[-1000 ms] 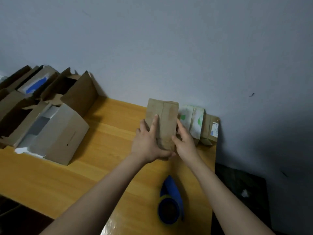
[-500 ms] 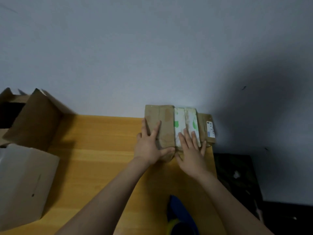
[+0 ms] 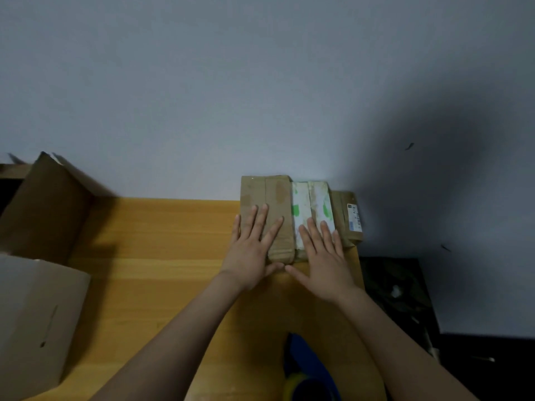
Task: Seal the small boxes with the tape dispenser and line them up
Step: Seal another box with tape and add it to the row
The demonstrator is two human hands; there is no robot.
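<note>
Both flat, spread: left hand (image 3: 251, 251) on brown cardboard box (image 3: 265, 193), right hand (image 3: 324, 266) on white-green box (image 3: 311, 199), by yellow wooden table (image 3: 162, 241) right edge.

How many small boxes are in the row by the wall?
3: a brown box under the left hand, a white-and-green box under the right hand, and a labelled brown box at the right end. The white one's centre line may separate two boxes.

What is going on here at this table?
A person presses both flat hands on small boxes in a row against the wall. The left hand rests on the brown box, the right hand on the white box with green marks; a third labelled box sits at the right end. The blue tape dispenser lies untouched between the arms.
</note>
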